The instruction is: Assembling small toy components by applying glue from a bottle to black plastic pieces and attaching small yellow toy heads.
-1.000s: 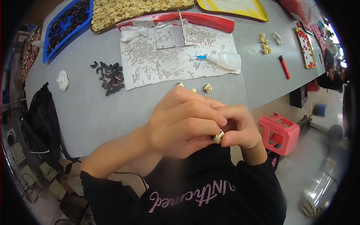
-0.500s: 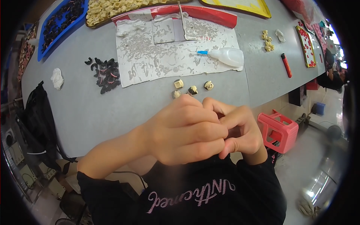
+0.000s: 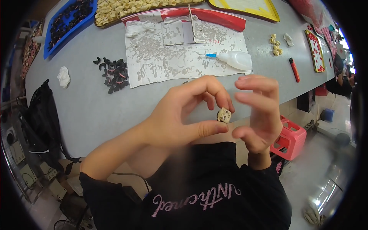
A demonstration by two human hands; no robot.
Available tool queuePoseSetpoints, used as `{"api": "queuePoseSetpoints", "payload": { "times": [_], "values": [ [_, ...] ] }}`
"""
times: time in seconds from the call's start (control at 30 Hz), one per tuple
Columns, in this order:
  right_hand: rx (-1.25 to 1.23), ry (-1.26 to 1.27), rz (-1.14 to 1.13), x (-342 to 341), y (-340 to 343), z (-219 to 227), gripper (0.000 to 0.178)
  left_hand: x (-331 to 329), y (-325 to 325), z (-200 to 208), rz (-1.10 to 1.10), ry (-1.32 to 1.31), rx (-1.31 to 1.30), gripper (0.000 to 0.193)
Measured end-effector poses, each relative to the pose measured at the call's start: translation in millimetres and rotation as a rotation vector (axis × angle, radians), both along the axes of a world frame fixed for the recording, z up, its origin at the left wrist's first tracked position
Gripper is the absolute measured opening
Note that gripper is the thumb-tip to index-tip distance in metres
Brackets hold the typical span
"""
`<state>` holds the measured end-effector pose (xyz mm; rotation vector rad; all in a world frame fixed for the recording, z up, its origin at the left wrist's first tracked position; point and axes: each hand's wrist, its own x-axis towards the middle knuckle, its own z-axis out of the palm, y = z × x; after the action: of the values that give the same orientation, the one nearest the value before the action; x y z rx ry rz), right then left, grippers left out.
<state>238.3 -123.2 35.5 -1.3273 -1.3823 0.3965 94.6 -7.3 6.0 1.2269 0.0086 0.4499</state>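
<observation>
Between the thumb and fingertips of my left hand (image 3: 174,115) is a small cream piece with a dark edge (image 3: 224,115). My right hand (image 3: 263,111) is just to the right of it, fingers curved and apart, holding nothing. Beyond my hands, a white squeeze bottle (image 3: 239,60) with a blue needle tip lies on a stained white sheet (image 3: 153,71). Several black curved pieces (image 3: 115,74) are heaped left of the sheet. The little pieces on the table in front of the sheet are now mostly hidden behind my left hand.
A blue tray (image 3: 49,46) of black pieces and a tray of cream pieces (image 3: 130,10) stand at the back left. A yellow tray (image 3: 245,8) is at the back. Toward the right are cream pieces (image 3: 275,44), a red tube (image 3: 294,69) and a pink stool (image 3: 292,140).
My hands have come apart; the right one has opened and moved slightly right. The cream piece, hidden before, now shows in my left fingertips. The view has shifted slightly.
</observation>
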Motion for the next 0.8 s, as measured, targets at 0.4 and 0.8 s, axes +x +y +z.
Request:
{"api": "queuePoseSetpoints", "payload": {
  "times": [0.4, 0.8],
  "values": [
    [-0.015, -0.348, 0.111, 5.9, -0.5, 1.5, 0.030, -2.0, 5.8, 8.4, -0.285, 0.121, -0.386, 0.029],
    [0.005, -0.210, 0.134, -8.6, 7.3, -5.9, 0.025, -1.2, 5.3, 9.4, -0.237, 0.213, -0.399, 0.027]
  ]
}}
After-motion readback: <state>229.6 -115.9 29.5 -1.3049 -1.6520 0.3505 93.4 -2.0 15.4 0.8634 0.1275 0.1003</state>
